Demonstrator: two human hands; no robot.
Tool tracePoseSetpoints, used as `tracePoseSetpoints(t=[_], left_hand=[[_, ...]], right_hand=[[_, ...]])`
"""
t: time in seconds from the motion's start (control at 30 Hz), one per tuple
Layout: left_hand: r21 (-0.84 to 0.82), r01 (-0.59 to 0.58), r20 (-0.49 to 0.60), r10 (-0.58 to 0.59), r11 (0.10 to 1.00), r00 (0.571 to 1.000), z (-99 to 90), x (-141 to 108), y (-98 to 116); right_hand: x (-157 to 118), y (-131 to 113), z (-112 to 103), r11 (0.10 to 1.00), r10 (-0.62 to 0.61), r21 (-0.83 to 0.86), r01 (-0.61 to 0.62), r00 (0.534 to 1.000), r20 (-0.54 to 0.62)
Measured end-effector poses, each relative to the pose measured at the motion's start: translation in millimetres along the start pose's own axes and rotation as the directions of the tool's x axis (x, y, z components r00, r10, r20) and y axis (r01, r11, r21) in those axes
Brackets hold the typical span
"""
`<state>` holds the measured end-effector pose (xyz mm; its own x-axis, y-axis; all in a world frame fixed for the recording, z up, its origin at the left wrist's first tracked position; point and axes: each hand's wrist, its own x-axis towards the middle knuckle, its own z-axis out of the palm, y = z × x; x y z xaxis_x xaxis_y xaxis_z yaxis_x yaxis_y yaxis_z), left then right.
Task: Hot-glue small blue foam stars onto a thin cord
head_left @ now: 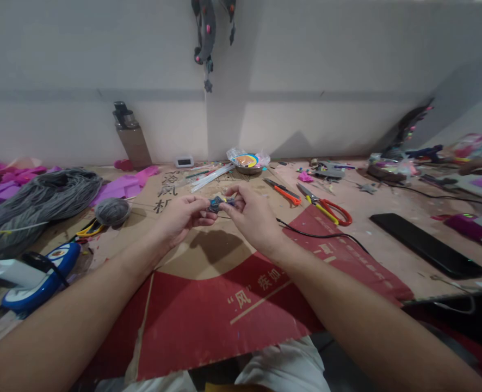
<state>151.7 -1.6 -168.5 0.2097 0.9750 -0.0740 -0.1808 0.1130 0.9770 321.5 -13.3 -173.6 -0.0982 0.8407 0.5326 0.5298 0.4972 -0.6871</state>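
Above the middle of the cardboard, my left hand (pixel 186 218) and my right hand (pixel 251 215) meet around a small grey-blue craft piece (pixel 215 204) with a yellow spot. Each hand pinches one side of it between thumb and fingers, which cover much of its outline. Its exact kind cannot be made out. A ball of grey yarn (pixel 112 211) lies left of my left hand, with a thin strand running from it toward the hands. To the right of my right hand are an orange utility knife (pixel 285 193) and scissors (pixel 326 206) with red and yellow handles.
Red-printed cardboard (pixel 208 321) covers the front of the table. At left are a grey yarn skein (pixel 53 201), purple felt (pixel 118 188) and a blue-and-white device (pixel 45 277). A black phone (pixel 426 245), a grey star (pixel 367 188) and a black cable (pixel 326 232) lie right.
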Motion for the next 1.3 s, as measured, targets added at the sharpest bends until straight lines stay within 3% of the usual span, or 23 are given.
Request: tracePoseSetpoints(t=[0.17,0.3,0.6,0.77,1.17,1.3], left_hand=[[0.019,-0.004,-0.033,0.004,1.0,0.999,-2.2,2.1,-2.8],[0.03,-0.003,-0.075,0.005,1.0,0.997,-3.2,2.0,-4.3],[-0.042,-0.019,-0.015,0.018,0.999,1.0,0.5,-0.5,-1.6],[-0.033,-0.033,-0.046,0.031,0.999,0.998,0.9,0.0,-2.6],[0.096,-0.116,-0.109,0.126,0.989,0.986,-0.5,1.6,-4.2],[0.016,-0.08,-0.077,0.081,0.997,0.994,-1.7,1.9,-2.9]], right_hand=[[-3.9,3.2,5.3,0.983,-0.18,-0.019,0.18,0.984,0.002],[-6.0,6.7,9.1,0.966,-0.249,-0.058,0.252,0.967,0.058],[-7.4,4.5,7.1,0.946,-0.27,-0.154,0.287,0.955,0.123],[-8.3,4.3,8.4,0.94,-0.266,-0.177,0.291,0.952,0.152],[-10.9,-1.1,9.9,0.941,-0.311,-0.061,0.333,0.921,0.233],[-10.7,0.7,10.8,0.944,-0.302,-0.065,0.322,0.928,0.22]])
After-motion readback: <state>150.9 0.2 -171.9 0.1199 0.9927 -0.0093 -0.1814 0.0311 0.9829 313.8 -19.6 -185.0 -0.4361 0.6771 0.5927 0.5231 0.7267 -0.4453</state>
